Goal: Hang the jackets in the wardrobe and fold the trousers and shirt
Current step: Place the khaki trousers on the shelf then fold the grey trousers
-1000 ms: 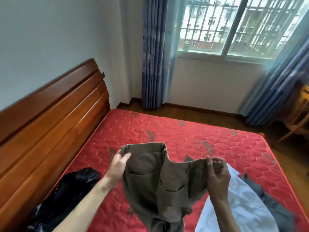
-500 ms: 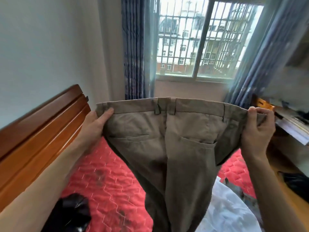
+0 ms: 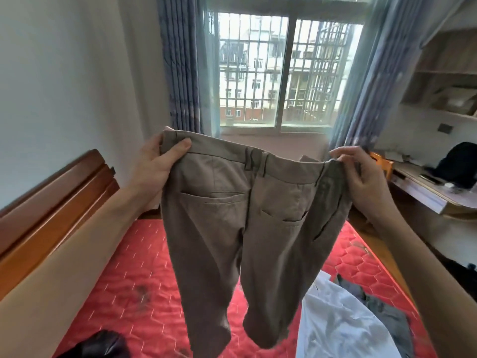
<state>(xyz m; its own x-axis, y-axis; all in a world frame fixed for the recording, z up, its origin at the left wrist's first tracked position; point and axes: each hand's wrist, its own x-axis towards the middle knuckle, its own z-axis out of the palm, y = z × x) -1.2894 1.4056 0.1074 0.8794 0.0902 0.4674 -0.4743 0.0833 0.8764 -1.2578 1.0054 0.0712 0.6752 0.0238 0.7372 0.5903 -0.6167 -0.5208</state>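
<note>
Head view
Hands: two. The left hand (image 3: 154, 166) is gripping the trousers (image 3: 247, 228) at one end of the waistband, thumb lying across the front of the band. The right hand (image 3: 361, 177) is pinching the other end, fingers curling over the top edge.
Trousers: one brown pair, hanging in the air between the hands, seat side and two back pockets facing the camera, two legs dangling below the hands over the mattress (image 3: 134, 275).
Shirt: one white shirt (image 3: 335, 324) is lying crumpled below the right hand.
Other garments: one grey piece (image 3: 387, 316) is lying just beside the shirt, further right; one black piece (image 3: 98, 344) is lying well below the left hand.
Surface: one red quilted mattress, with a wooden headboard (image 3: 51, 202) left of the left hand.
Room: one barred window (image 3: 284, 73) is showing beyond the hands, with two blue curtains (image 3: 180, 68); a desk (image 3: 423, 192) is standing right of the right hand, carrying a black bag (image 3: 456, 161).
</note>
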